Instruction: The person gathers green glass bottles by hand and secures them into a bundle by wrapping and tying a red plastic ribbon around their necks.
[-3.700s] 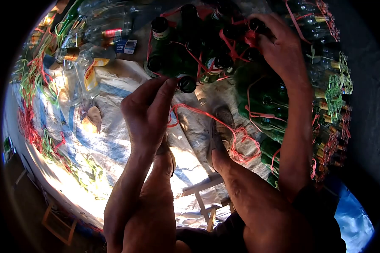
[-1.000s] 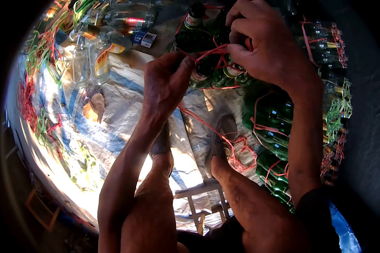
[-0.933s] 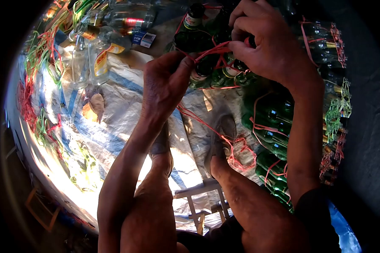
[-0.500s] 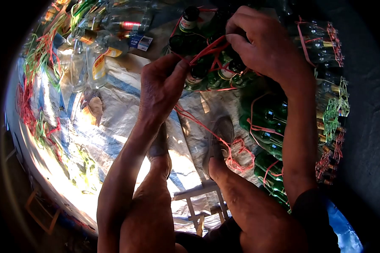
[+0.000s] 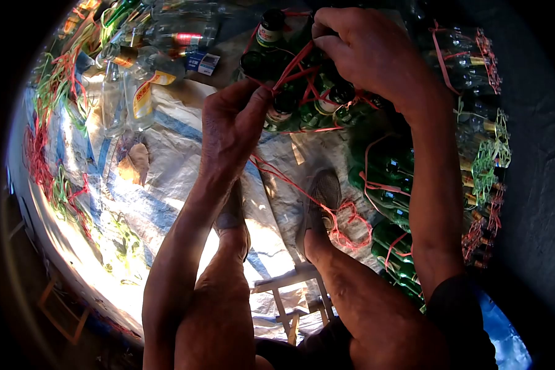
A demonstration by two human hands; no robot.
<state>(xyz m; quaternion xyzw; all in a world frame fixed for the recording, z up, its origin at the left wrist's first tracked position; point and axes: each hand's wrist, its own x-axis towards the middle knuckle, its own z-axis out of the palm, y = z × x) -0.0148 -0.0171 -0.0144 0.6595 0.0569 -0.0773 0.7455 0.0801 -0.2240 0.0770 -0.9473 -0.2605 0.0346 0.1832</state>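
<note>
My left hand (image 5: pixel 237 120) pinches red string (image 5: pixel 295 65) between thumb and forefinger, at the near left of a cluster of upright green bottles (image 5: pixel 271 29). From there the string stretches up to the closed fingertips of my right hand (image 5: pixel 370 52), which is above the cluster. More red string runs around and between the bottle necks. A loose tail of it drops from my left hand to a red tangle (image 5: pixel 351 227) beside my right shoe (image 5: pixel 324 191). My right hand hides some of the bottles.
Green bottles lie stacked (image 5: pixel 391 172) at the right, with clear bottles (image 5: pixel 475 61) beyond. At the left are clear bottles (image 5: pixel 143 102), a blue packet (image 5: pixel 202 62), a dry leaf (image 5: pixel 134 164) and red and green string (image 5: pixel 40 148) on a pale sheet (image 5: pixel 172 145).
My right hand has moved left from the far side of the cluster to above its middle, drawing the red string toward my left hand. My left hand has shifted slightly, still pinching.
</note>
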